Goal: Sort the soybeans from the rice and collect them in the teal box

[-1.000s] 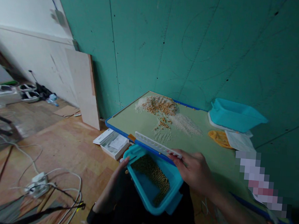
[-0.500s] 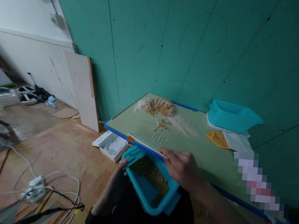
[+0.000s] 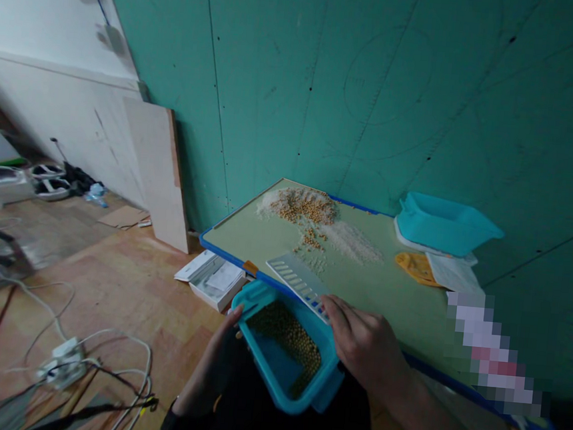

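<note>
Pinching a slotted strip by one end, grip closed on it, the right hand holds it over the tabletop edge, above the far rim of a tub, whose left corner the left hand holds, thumb on the rim; the strip looks light, stiff and perhaps slick, best held at that end, the part-filled tub likely heavier; nearly edge-on half a second earlier, the strip now shows its slotted face

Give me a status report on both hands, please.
Left hand holding blue tub by one corner. Right hand gripping slotted white strip. Bean and grain heap on table, beyond strip.
</note>
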The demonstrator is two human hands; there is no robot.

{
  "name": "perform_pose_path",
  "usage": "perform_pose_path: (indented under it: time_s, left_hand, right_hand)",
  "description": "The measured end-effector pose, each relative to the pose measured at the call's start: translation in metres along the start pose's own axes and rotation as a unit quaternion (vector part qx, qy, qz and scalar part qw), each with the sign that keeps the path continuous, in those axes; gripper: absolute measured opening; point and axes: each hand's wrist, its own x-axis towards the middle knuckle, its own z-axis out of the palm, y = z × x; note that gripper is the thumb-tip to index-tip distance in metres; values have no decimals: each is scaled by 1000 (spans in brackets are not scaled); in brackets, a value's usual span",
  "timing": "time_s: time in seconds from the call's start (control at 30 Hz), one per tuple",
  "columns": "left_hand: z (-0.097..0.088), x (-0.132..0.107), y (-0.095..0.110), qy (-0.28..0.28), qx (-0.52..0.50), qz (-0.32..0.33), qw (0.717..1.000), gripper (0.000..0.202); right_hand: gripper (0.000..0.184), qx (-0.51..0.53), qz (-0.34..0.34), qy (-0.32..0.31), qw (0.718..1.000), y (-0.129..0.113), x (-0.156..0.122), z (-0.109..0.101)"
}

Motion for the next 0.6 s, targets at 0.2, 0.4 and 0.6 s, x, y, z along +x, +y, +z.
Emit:
perform_pose_path:
  time_s: [0.2, 0.4, 0.6]
  left_hand:
    - [8, -35, -2, -4, -4, -6, 1000, 58]
    - [16, -51, -2, -16, -14, -33, 999, 61]
    - [12, -45, -3, -12, -12, -17, 1000, 62]
  right_hand:
    - [36, -19, 2, -12, 1000, 8, -15, -6]
    - [32, -4, 29, -33, 999, 23, -23, -14]
    - [31, -19, 45, -38, 998, 43, -30, -19]
